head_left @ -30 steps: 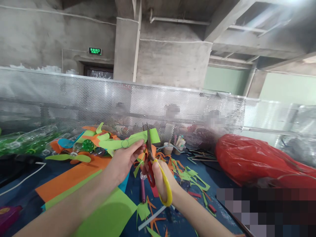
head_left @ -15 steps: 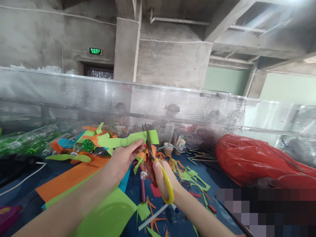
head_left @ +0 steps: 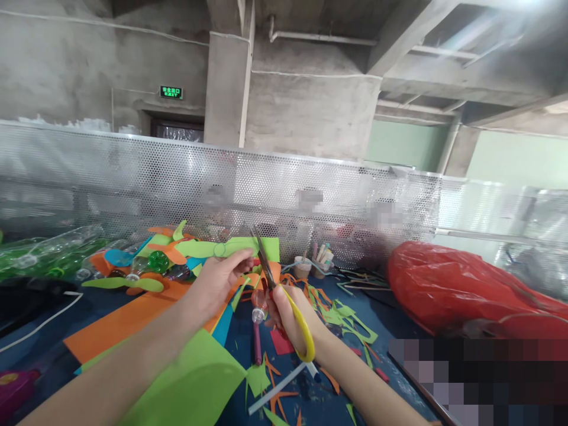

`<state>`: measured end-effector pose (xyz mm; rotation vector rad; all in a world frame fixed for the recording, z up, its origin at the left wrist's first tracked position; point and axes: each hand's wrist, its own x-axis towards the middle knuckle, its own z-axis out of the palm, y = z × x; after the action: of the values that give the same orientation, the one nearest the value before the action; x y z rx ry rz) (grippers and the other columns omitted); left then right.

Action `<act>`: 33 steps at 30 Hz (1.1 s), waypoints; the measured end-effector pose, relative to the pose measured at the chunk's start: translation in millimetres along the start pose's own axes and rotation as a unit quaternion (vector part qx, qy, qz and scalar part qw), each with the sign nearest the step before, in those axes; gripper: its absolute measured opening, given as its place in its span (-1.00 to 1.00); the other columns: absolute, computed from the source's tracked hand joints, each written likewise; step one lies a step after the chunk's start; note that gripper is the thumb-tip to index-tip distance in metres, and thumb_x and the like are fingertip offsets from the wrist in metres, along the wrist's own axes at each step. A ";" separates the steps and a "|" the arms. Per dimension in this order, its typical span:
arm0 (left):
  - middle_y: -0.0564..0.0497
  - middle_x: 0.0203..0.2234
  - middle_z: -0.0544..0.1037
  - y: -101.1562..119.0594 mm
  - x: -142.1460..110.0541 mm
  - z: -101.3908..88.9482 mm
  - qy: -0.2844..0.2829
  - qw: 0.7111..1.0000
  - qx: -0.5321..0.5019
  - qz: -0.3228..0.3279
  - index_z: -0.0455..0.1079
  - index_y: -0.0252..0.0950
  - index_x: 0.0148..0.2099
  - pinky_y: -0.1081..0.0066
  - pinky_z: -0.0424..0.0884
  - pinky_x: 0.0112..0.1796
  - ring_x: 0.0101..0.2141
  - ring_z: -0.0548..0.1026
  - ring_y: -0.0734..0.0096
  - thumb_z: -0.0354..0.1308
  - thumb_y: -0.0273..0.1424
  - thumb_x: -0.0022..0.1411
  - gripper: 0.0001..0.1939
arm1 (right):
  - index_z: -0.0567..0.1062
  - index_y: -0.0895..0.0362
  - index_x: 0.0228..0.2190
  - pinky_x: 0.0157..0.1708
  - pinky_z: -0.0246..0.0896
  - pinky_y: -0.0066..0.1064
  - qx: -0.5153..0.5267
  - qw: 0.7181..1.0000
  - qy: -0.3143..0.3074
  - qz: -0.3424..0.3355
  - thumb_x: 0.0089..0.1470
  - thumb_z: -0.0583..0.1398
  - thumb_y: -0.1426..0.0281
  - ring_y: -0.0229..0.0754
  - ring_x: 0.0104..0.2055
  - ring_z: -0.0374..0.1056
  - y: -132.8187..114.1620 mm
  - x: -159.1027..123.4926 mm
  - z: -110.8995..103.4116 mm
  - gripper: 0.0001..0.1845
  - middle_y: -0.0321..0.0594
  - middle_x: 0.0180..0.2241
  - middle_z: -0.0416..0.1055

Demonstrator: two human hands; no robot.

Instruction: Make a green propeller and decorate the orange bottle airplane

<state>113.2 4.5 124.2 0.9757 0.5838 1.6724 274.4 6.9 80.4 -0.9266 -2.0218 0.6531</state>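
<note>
My left hand (head_left: 228, 269) pinches a strip of lime-green craft paper (head_left: 204, 248) that carries a drawn circle. The strip stretches left over the pile and right past the blades. In my right hand (head_left: 288, 307) are scissors (head_left: 266, 260) with a yellow handle loop; my fingers are wrapped round the grips. The blades point up and away and lie across the green strip, just right of my left fingertips. Under my hands are a clear bottle neck (head_left: 258, 315) with a purple stick (head_left: 257, 343) and orange scraps.
Green sheets (head_left: 195, 378) and an orange sheet (head_left: 119, 325) lie at front left. Bottles and paper propellers (head_left: 128, 281) are piled behind. Green cutoffs (head_left: 355, 325), a cup of pens (head_left: 323, 260) and a red plastic bag (head_left: 470, 290) are to the right. A perforated metal screen (head_left: 275, 177) stands behind.
The green strip and my left hand have shifted slightly left and toward me. The scissor blades have moved a little left and now cross the strip at a different spot.
</note>
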 end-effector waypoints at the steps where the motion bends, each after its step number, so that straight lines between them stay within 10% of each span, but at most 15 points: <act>1: 0.01 -0.60 0.53 0.5 0.2 0.0 0.000 1.000 0.002 -0.001 0.53 -0.35 -0.53 0.49 0.41 -0.36 -0.50 0.46 0.49 0.35 -0.47 -0.07 -0.93 | 0.24 0.06 -0.63 -0.58 0.19 -0.43 0.000 1.000 -0.001 0.003 0.20 -0.16 -0.10 -0.26 -0.69 0.19 0.0 0.4 -0.8 -0.38 -0.37 -0.76 0.10; 33: 0.10 -0.59 0.51 -1.2 15.4 -12.4 -0.052 0.998 0.007 0.042 0.50 -0.30 -0.46 0.55 0.39 -0.43 -0.52 0.45 0.55 0.39 -0.43 -0.08 -0.88 | 0.14 0.07 -0.63 -0.64 0.06 -0.47 -0.053 0.998 -0.005 0.019 0.15 -0.20 -0.16 -0.33 -0.67 0.03 -8.1 -0.2 -5.1 -0.36 -0.36 -0.71 0.07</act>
<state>101.9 20.6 121.3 1.1037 0.4921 1.6813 275.7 2.5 88.8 -1.0278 -2.0692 0.5764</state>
